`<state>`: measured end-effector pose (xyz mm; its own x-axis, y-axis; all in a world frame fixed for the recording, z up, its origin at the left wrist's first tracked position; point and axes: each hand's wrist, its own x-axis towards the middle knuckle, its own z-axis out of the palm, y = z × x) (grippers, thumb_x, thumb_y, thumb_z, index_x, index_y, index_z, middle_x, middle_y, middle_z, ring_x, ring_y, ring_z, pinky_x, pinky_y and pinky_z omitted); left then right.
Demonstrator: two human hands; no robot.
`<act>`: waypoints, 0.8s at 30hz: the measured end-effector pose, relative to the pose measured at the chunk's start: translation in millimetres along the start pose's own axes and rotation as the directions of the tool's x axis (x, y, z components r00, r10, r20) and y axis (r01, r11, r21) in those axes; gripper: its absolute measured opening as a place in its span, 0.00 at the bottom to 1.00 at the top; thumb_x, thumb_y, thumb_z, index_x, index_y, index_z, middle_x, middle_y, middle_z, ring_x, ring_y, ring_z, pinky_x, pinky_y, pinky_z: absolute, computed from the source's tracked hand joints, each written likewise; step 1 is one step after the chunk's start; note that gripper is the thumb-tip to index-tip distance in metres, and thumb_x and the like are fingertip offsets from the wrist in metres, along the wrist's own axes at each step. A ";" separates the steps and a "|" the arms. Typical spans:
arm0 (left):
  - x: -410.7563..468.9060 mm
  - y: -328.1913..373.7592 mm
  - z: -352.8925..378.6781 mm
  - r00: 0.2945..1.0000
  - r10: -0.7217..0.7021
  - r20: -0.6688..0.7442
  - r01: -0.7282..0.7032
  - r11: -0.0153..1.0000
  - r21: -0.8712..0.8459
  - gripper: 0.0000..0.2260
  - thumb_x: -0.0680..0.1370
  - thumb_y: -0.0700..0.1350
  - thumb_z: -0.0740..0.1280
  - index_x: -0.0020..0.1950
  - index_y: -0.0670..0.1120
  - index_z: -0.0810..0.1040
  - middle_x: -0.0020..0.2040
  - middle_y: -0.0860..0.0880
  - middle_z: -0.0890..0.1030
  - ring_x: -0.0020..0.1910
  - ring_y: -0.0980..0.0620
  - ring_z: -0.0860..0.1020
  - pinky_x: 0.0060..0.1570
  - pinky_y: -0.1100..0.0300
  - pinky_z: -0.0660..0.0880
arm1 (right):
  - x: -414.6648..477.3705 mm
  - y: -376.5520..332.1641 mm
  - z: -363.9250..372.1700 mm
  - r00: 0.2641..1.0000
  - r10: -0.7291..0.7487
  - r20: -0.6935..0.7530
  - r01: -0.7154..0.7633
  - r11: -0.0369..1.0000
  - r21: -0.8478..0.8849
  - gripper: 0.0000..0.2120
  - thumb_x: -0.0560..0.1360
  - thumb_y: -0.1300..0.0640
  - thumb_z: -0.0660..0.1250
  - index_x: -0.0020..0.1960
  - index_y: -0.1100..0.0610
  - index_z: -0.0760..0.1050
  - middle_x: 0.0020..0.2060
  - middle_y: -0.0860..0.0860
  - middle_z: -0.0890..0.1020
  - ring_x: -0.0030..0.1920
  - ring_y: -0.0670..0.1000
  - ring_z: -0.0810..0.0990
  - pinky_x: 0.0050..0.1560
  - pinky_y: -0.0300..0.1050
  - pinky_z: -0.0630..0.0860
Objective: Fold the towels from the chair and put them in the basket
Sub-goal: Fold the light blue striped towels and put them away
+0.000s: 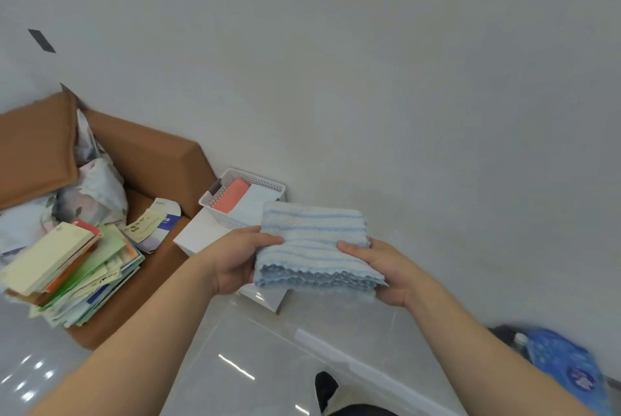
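A: Hands?
B: Both on the folded striped towel (316, 247), centre of frame. Left hand (235, 257) grips its left edge, thumb on top, fingers curled under. Right hand (379, 271) grips the right edge the same way, thumb on top, fingers tucked beneath and mostly hidden.
A: Towel details?
B: Pale blue and white stripes, folded into a thick square, with the layered scalloped edges facing the camera. Held roughly level in the air between the two hands.
A: Basket?
B: White perforated basket (221, 215) just behind the towel, up and left of it, by the wall. The towel overlaps the basket's near right corner in the view; can't tell if they touch. Inside are a folded coral towel (232, 195) on the left and a folded white towel (255, 205) beside it on the right. The basket sits on a white box (198, 237).
A: Chair?
B: Brown upholstered chair (151, 153), left of frame, right beside the box. On the seat is a messy stack of booklets (67, 264), with floral fabric (95, 187) bunched behind it.
A: Rest?
B: Glossy floor (235, 348) along the bottom, blue plastic bag (564, 368) lower right, black shoe (326, 388) bottom centre, strip of black tape (42, 40) on the wall upper left.
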<state>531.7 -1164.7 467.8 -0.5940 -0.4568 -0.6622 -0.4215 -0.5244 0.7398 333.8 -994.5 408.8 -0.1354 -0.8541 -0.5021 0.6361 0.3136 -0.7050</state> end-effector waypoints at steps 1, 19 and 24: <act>7.0 7.4 -15.8 1.000 -0.003 0.000 0.003 1.000 -0.005 0.17 0.81 0.38 0.65 0.70 0.43 0.75 0.62 0.40 0.83 0.62 0.39 0.81 0.68 0.39 0.72 | 16.0 -4.4 9.0 1.000 0.003 0.010 -0.003 1.000 0.008 0.21 0.77 0.58 0.72 0.70 0.58 0.75 0.62 0.58 0.83 0.62 0.60 0.82 0.63 0.57 0.78; 105.7 117.2 -261.7 0.985 0.105 0.133 -0.073 0.971 -0.226 0.18 0.81 0.29 0.57 0.65 0.44 0.79 0.59 0.37 0.83 0.52 0.40 0.85 0.47 0.51 0.84 | 201.1 -32.3 198.5 0.970 -0.168 -0.174 0.203 0.957 0.206 0.22 0.80 0.72 0.58 0.58 0.51 0.83 0.43 0.55 0.85 0.33 0.50 0.81 0.24 0.38 0.74; 141.4 140.1 -304.5 0.975 0.005 0.221 0.031 0.987 -0.158 0.20 0.75 0.32 0.65 0.67 0.39 0.80 0.65 0.36 0.80 0.63 0.37 0.80 0.70 0.43 0.72 | 221.4 -25.2 226.1 0.940 -0.202 -0.275 0.272 0.931 0.243 0.29 0.75 0.79 0.52 0.58 0.55 0.83 0.43 0.57 0.81 0.34 0.53 0.77 0.23 0.37 0.69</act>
<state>597.3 -1521.6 441.6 -0.7328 -0.2892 -0.6160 -0.3260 -0.6454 0.6908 459.6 -1285.3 428.6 -0.4651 -0.7519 -0.4673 0.7404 -0.0409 -0.6709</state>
